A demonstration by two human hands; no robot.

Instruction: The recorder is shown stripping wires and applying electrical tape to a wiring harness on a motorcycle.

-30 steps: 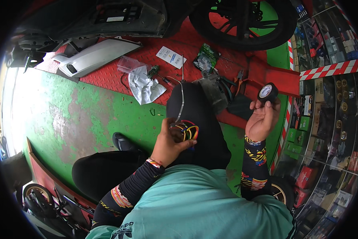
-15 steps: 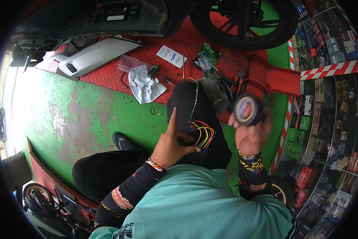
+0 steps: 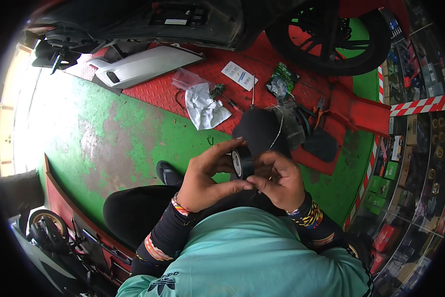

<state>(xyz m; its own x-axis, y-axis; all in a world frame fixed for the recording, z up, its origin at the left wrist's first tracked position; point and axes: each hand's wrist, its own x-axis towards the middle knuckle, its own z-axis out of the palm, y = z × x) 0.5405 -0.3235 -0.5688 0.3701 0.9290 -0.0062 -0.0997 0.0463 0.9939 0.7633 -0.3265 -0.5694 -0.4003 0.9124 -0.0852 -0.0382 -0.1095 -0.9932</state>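
Note:
A roll of black electrical tape with a pale core stands on edge above my lap. My left hand grips it, fingers on its upper side and thumb at its lower edge. My right hand meets it from the other side, thumb and fingers closed at the roll's edge close to the left thumb. A small dark strip shows under the right thumb. On my raised knee lies a thin pale wire. The coloured wires are hidden from sight.
A red metal ramp holds a white cloth, a card, a green packet and orange-handled pliers. Beyond are a silver fairing panel and a motorcycle wheel. Glass display shelves line the right.
The tape roll has moved left and down from my right hand into my left. Both hands now meet at it. The coloured wires have gone out of sight, and the view has shifted.

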